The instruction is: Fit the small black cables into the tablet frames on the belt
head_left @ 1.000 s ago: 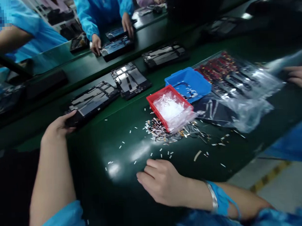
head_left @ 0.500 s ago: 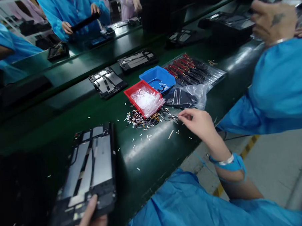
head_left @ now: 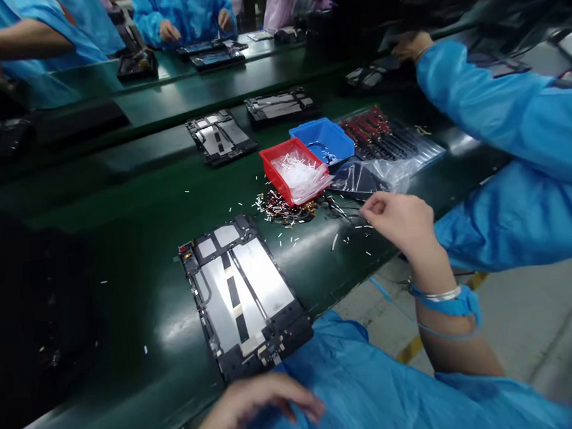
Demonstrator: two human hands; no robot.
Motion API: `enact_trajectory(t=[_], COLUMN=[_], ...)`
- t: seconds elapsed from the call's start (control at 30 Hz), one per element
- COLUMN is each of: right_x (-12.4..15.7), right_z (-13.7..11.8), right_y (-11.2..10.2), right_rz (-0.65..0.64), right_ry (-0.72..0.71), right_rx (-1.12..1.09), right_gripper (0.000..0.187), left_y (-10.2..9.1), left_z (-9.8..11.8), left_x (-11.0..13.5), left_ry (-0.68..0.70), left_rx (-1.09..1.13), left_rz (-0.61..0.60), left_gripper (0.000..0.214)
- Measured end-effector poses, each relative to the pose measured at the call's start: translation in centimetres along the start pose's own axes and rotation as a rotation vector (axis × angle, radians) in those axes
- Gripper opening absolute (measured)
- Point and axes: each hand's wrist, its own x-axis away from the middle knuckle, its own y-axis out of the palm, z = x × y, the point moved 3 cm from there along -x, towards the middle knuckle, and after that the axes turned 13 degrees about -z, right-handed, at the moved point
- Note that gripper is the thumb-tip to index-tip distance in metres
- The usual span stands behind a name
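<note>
A black tablet frame with silver plates [head_left: 242, 292] lies flat on the green belt [head_left: 138, 202] right in front of me. My left hand [head_left: 254, 402] rests at the belt's near edge just below the frame, fingers spread, holding nothing. My right hand [head_left: 400, 219] hovers at the belt's right edge with its fingertips pinched on something too small to name, beside a pile of small dark and copper parts [head_left: 286, 208]. A red bin [head_left: 293, 170] of clear plastic bits and a blue bin [head_left: 323, 140] stand just behind the pile.
Two more tablet frames [head_left: 220, 136] [head_left: 281, 105] lie farther along the belt. Plastic bags of red and black parts [head_left: 387, 140] lie right of the bins. A co-worker's blue sleeve [head_left: 495, 123] reaches over at right. Other people in blue work across the far belt [head_left: 187, 16].
The tablet frame has been set down flat on the belt and my left hand has let go of it. My right hand drew back slightly from the parts pile, still pinched.
</note>
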Motion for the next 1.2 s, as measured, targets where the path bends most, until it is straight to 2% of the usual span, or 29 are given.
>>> enact_trajectory(t=[0.07, 0.13, 0.23, 0.3, 0.33, 0.4, 0.5, 0.57, 0.67, 0.97, 1.1, 1.2], right_x=[0.9, 2.0, 3.9, 5.3, 5.8, 6.6, 6.8, 6.6, 6.3, 6.7, 6.8, 5.5], right_z=[0.0, -0.6, -2.8, -4.9, -6.0, -8.0, -10.3, -11.3, -12.4, -14.7, -15.2, -14.7], right_y=[-0.4, -0.8, -1.0, -0.9, -0.8, -0.5, 0.0, 0.3, 0.7, 2.0, 1.8, 1.2], right_rz=[0.107, 0.219, 0.375, 0.416, 0.423, 0.435, 0.465, 0.486, 0.52, 0.461, 0.459, 0.499], right_ry=[-0.06, -0.203, -0.56, -0.836, -0.961, -1.145, -1.279, -1.312, -1.305, -1.164, -1.134, -1.109], right_rx=[0.043, 0.065, 0.078, 0.075, 0.072, 0.068, 0.047, 0.024, -0.04, -0.295, -0.296, -0.281], right_gripper=[0.008, 0.008, 0.012, 0.013, 0.013, 0.01, 0.011, 0.011, 0.012, 0.009, 0.009, 0.011], left_y=[-1.6, -3.5, -6.2, -7.6, -8.2, -9.1, -9.7, -10.0, -10.3, -10.1, -10.3, -10.7], left_z=[3.1, 5.5, 7.7, 8.4, 8.5, 8.2, 7.0, 6.4, 6.2, 7.0, 7.0, 6.8], left_x=[-0.4, -1.5, -4.0, -5.5, -6.1, -7.1, -7.8, -7.9, -7.7, -7.0, -7.0, -7.0], left_ry=[0.0, -0.005, 0.052, 0.125, 0.151, 0.141, 0.041, 0.02, 0.062, 0.216, 0.222, 0.193], left_rx=[-0.198, -0.37, -0.575, -0.673, -0.702, -0.666, -0.379, -0.21, -0.129, -0.269, -0.407, -0.321], left_rz=[0.151, 0.304, 0.48, 0.54, 0.542, 0.472, 0.28, 0.219, 0.255, 0.514, 0.532, 0.517], left_gripper=[0.029, 0.024, 0.023, 0.027, 0.028, 0.028, 0.03, 0.03, 0.028, 0.016, 0.019, 0.023])
